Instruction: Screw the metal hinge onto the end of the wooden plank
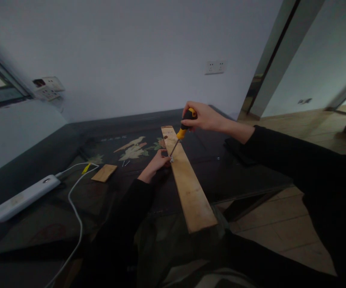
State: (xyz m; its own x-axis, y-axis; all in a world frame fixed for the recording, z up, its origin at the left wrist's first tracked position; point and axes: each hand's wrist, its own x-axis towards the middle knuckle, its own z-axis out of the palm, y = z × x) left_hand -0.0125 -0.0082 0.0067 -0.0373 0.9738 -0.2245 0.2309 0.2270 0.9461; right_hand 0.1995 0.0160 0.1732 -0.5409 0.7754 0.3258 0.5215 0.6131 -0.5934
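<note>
Fingers (194,120) around yellow-black screwdriver (184,130)

No text, label, brand, number or sign can be read anywhere. A faint pale line of marks is seen on the dark table (113,139) above the leaf pattern, but it is too blurred to be made out.

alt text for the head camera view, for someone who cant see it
A right hand grips a yellow-and-black screwdriver, its tip down at the edge of a long wooden plank on a dark table, while the left hand steadies the spot. To the left lie a small wood piece and a white power strip with its cable.
</note>
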